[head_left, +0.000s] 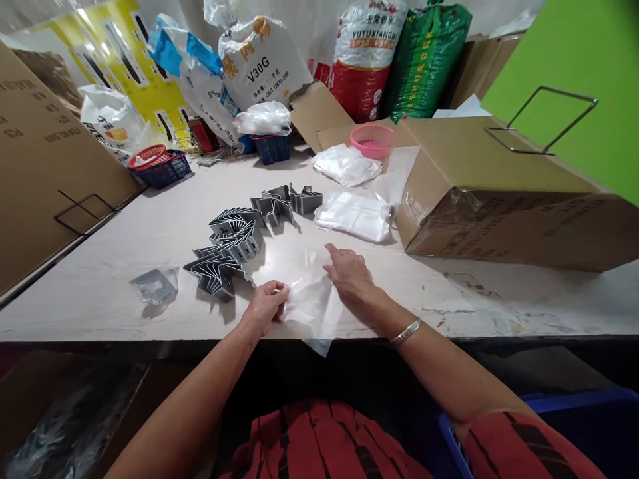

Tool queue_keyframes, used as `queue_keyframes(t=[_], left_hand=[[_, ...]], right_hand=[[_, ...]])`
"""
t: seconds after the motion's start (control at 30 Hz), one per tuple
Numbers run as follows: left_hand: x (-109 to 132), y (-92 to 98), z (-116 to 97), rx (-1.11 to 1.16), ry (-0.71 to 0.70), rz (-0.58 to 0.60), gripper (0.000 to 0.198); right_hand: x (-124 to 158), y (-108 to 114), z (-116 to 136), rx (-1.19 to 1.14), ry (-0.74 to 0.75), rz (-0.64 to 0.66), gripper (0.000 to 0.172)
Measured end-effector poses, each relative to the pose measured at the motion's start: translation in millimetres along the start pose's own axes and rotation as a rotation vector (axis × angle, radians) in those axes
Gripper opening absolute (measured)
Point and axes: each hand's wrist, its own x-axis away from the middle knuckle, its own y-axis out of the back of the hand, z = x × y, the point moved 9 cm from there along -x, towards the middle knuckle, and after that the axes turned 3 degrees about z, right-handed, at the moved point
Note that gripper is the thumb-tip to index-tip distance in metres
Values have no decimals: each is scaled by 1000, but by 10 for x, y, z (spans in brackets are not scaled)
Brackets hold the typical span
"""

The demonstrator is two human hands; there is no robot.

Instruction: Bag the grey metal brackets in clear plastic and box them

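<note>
A clear plastic bag [312, 293] lies at the front of the table, one corner hanging over the edge. My left hand [267, 305] pinches its left side between thumb and fingers. Over the bag's right side is my right hand [352, 276], index finger stretched out and thumb apart; whether it touches the film I cannot tell. Beyond my left hand, bent grey metal brackets [232, 236] stand nested in a curving row. To the left lies a bracket in a clear bag [156, 287]. A stack of clear plastic bags [354, 216] rests past my right hand.
A large cardboard box [499, 199] with a wire handle [544, 120] stands at right, another cardboard box [54, 173] at left. At the back are small baskets [162, 169], a pink basket [372, 140] and several sacks [367, 60]. A blue bin [589, 406] sits below the table edge.
</note>
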Motion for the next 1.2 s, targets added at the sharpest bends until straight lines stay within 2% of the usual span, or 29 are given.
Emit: queue_keyframes(t=[0.1,0.2,0.43,0.6,0.73,0.87,0.93,1.03,1.13,1.2], left_hand=[[9,33,24,44,39,29,38],[27,37,37,111,89,70,42],[45,-13,-15,87,85,125,29],[30,43,-85,-40,26,69,29],[0,71,-97,-91,15,48,32],[-20,98,-71,0,-22,-33,37],[-7,128,-78,87,-80,-115,40],[28,122,-101,149,-162,-200,43],[54,63,-136,178,-225,-228,41],[60,13,-130,174,-226,-217,40]], right_hand=[[-73,-11,-133,-112,-74,-7,33],[-93,-20,-218,-189,-77,-21,25],[-72,-28,-206,-224,-14,-4,31],[11,-95,-126,-144,74,34,36],[34,-119,-89,-49,169,15,39],[40,120,-161,-28,18,-149,31],[154,295,-58,-105,11,-252,24],[430,430,326,-219,197,-298,32],[630,383,566,-133,264,-275,36],[628,269,581,-13,231,-218,23]])
